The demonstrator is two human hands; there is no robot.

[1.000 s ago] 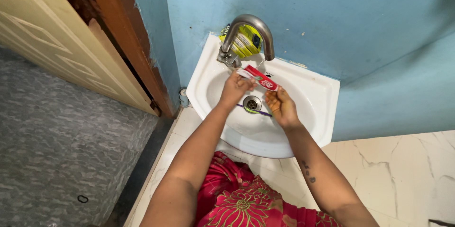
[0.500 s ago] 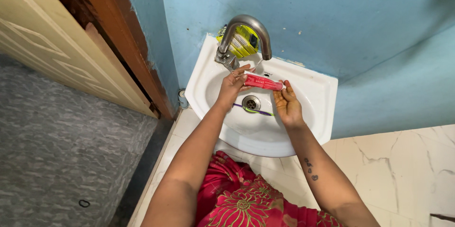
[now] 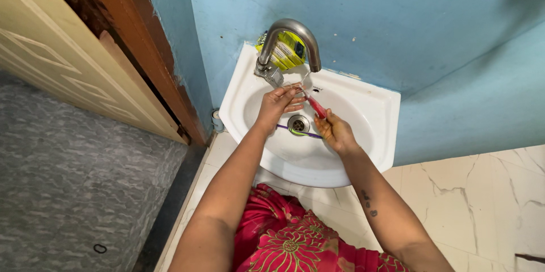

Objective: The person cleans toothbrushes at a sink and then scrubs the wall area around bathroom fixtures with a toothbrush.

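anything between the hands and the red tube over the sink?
No. Both hands are already on the red tube: left hand at its upper end, right hand at its lower end, over the white sink. The purple toothbrush lies below.

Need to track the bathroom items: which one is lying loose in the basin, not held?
The purple toothbrush, lying across the sink by the drain. The red tube is held between left hand and right hand.

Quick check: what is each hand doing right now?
Left hand: closed on the cap end of the red tube.
Right hand: closed on the tube's lower end.
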